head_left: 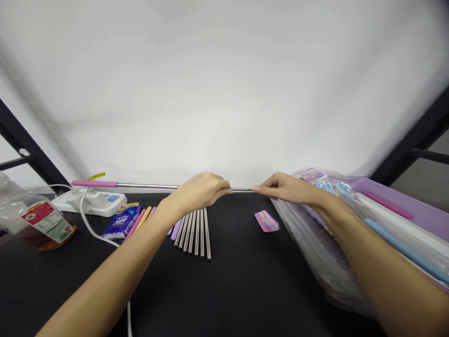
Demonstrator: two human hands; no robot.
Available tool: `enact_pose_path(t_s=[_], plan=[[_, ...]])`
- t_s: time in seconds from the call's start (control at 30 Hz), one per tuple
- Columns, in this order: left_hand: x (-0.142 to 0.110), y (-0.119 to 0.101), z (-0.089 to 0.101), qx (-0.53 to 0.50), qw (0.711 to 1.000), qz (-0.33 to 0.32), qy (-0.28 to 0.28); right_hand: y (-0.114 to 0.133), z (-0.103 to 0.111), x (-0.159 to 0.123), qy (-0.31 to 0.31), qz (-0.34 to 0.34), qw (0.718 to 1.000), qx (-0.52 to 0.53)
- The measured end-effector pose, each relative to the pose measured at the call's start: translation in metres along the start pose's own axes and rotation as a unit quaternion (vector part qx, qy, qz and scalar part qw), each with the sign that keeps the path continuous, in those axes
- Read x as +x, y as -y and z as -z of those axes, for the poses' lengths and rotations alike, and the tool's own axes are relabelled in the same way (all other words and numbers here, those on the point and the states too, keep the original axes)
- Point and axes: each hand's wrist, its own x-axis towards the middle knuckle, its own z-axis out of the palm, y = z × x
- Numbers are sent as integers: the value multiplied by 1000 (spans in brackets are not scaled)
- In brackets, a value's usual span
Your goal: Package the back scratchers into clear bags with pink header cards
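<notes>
My left hand (198, 193) and my right hand (284, 187) hold a long steel straw (147, 186) level across the far edge of the black table (238, 290). A pink silicone sleeve (94, 183) covers the straw's left end. My left hand wraps the shaft, and my right fingertips pinch the right end. Below my left wrist, several shorter steel straws (193, 234) lie side by side. Pink, yellow and lilac sleeves (135, 223) lie beside them, partly hidden by my left forearm. A small pink packet (266, 221) lies nearest my right hand.
A white power strip (93, 202) with plugs and a white cable (87, 222) sits at the back left, near a blue tissue pack (122, 221) and a labelled plastic jar (35, 220). A bulky plastic bag (315, 238) and purple-and-white packaging (396, 215) fill the right side.
</notes>
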Motion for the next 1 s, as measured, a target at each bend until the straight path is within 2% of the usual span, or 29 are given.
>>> enact_pose_path(t_s=[0.17, 0.4, 0.57, 0.7, 0.8, 0.87, 1.0], plan=[[-21, 22, 16, 14, 999, 47, 4, -20, 15, -14, -27, -73, 997, -19], [-21, 23, 31, 46, 996, 58, -49, -12, 16, -8, -31, -60, 998, -9], [-21, 25, 28, 69, 995, 49, -53, -7, 6, -3, -37, -47, 998, -20], [-11, 8, 17, 75, 996, 19, -39, 17, -11, 9, -36, 21, 999, -13], [-4, -3, 9, 97, 995, 3, -31, 30, -21, 18, -66, 55, 996, -15], [-7, 0, 10, 102, 994, 11, -27, 27, -20, 20, -81, 62, 995, -21], [-21, 22, 15, 110, 992, 58, -20, 3, -10, 14, -99, 39, 993, -53]])
